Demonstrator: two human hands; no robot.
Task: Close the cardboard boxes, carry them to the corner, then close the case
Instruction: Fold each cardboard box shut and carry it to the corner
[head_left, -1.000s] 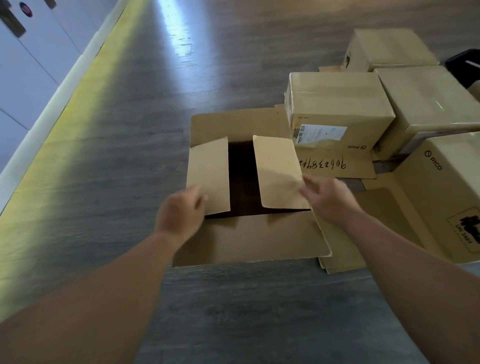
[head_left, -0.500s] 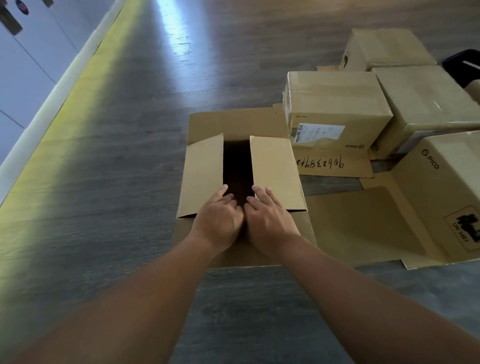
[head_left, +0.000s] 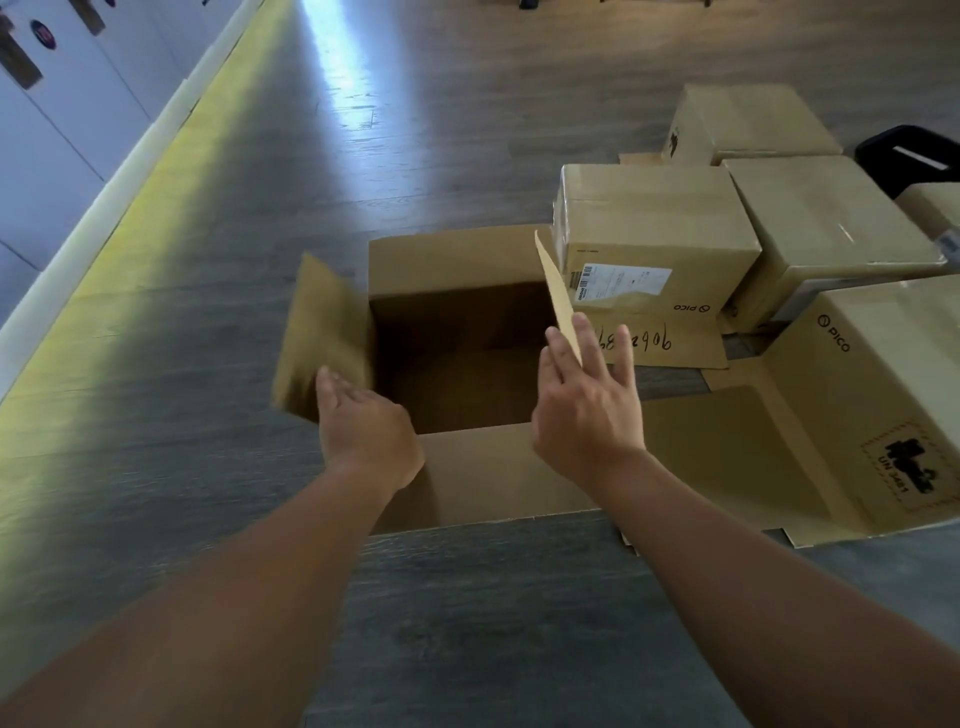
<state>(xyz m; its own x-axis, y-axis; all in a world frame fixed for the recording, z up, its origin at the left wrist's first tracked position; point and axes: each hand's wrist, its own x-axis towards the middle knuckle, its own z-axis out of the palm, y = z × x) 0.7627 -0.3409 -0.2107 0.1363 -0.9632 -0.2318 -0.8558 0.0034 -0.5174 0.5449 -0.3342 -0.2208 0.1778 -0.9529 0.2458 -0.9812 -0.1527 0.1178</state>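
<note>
An open cardboard box sits on a grey wooden floor, seen from above by the person crouched over it. All four top flaps stand or lie open, and the inside looks dark and empty. The left hand reaches toward the blurred left flap, fingers loosely extended; its grip looks wide, and whether it touches the flap cannot be told. The right hand has straight fingers against the upright right flap, grip wide, pressing rather than pinching. The near flap lies flat toward the person; the far flap leans away. Just right of the box stand several closed boxes, touching one another, and a black case shows at the far right edge.

To close it well, fold both side flaps inward together, press them level, then bring the near and far flaps over them so they meet at the middle.
</note>
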